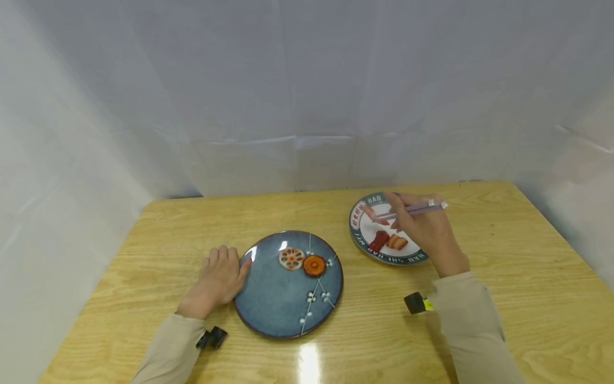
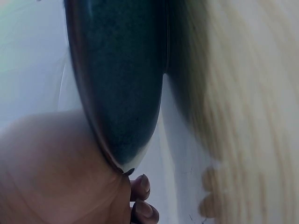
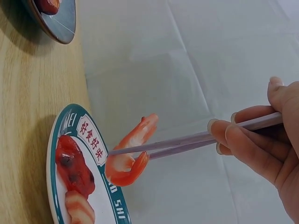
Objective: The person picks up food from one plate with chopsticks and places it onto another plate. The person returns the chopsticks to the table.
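Observation:
My right hand grips a pair of pale purple chopsticks. Between their tips is an orange-and-white shrimp, held over the white plate with a green lettered rim. On that plate lie a dark red glazed food piece and a striped pork-like piece; the hand hides part of the plate. My left hand holds the left edge of the larger blue plate, its thumb over the rim and its fingertips outside it. A lotus root slice and a round orange-brown food piece lie on the blue plate.
Both plates stand on a light wooden table, the blue one nearer and to the left. Behind the table's far edge hangs a pale grey sheet. Small black devices show beside both sleeved wrists.

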Demonstrator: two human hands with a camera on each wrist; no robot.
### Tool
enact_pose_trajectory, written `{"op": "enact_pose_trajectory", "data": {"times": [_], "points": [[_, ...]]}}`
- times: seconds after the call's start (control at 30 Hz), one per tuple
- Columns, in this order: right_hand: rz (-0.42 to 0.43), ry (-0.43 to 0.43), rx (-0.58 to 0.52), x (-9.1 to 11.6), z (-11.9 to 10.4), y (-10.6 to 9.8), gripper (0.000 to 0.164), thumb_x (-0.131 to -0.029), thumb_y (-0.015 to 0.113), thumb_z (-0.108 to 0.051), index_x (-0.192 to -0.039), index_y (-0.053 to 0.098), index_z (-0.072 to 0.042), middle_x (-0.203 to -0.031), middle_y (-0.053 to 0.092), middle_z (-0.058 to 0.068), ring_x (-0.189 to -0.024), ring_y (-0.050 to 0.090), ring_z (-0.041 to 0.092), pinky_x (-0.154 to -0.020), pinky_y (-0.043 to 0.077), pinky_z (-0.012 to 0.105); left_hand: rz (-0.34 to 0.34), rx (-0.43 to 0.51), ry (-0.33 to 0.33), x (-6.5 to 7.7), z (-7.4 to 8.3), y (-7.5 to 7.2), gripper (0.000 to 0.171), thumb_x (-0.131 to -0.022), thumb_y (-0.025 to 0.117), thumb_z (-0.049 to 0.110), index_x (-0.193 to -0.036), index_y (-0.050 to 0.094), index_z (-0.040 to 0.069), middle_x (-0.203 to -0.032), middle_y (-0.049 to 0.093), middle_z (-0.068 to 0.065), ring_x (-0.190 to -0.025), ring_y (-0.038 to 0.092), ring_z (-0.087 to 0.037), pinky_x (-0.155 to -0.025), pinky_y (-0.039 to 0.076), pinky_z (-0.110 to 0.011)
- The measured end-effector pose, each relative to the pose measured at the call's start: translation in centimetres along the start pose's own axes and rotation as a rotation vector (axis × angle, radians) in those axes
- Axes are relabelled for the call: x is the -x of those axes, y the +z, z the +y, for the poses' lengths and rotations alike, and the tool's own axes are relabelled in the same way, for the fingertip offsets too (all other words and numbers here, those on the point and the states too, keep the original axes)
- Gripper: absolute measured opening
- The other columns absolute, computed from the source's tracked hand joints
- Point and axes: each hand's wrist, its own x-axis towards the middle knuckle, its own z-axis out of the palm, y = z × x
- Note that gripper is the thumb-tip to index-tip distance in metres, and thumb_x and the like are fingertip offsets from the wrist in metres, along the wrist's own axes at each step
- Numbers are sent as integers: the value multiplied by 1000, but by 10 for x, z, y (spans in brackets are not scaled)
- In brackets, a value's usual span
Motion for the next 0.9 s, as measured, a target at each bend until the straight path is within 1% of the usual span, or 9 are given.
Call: {"op": "enact_pose_trajectory", "data": {"times": [0.17, 0.23, 0.4, 0.53, 0.73, 0.9], "points": [[18, -4, -26, -1, -2, 1, 26, -95, 59, -6, -73, 71, 1, -55, 63, 6, -44, 56, 10, -40, 42, 18, -18, -7, -12, 0, 0, -1, 35, -103, 39, 27, -87, 42, -3, -86, 39, -17, -85, 39, -37, -71, 32, -46], [18, -2, -38, 0, -3, 1, 22, -95, 60, -6, -78, 73, 1, -57, 65, 6, -44, 57, 10, -41, 43, 18, -23, -10, -17, 0, 0, -1, 35, -103, 38, 28, -86, 42, -3, -86, 39, -17, -85, 39, -37, -70, 31, -46], [17, -29, -74, 0, -5, 2, 22, -94, 60, -4, -78, 72, 2, -57, 65, 8, -43, 57, 10, -41, 44, 18, -20, -16, -16, 0, 0, 0, 35, -103, 38, 28, -86, 42, -3, -86, 40, -17, -85, 39, -37, -70, 32, -46], [43, -63, -93, 0, -4, 3, 22, -93, 60, -1, -74, 71, 3, -55, 64, 7, -42, 57, 10, -41, 44, 17, -26, -11, -13, 0, 0, 0, 35, -103, 38, 28, -86, 42, -3, -86, 39, -17, -84, 38, -36, -70, 31, -45], [58, -75, -147, 0, -7, 6, 31, -92, 60, 0, -61, 63, 0, -54, 63, 8, -42, 58, 12, -37, 41, 18, -35, -5, -19, 0, -1, -2, 35, -103, 37, 28, -85, 41, -2, -84, 38, -16, -83, 38, -36, -69, 31, -45], [55, -106, -168, -1, -8, 7, 34, -92, 59, 3, -59, 60, -3, -53, 62, 8, -40, 55, 10, -34, 36, 17, -51, 0, -24, 0, 0, -4, 36, -104, 37, 29, -86, 42, -2, -85, 39, -16, -84, 38, -36, -69, 31, -44]]}}
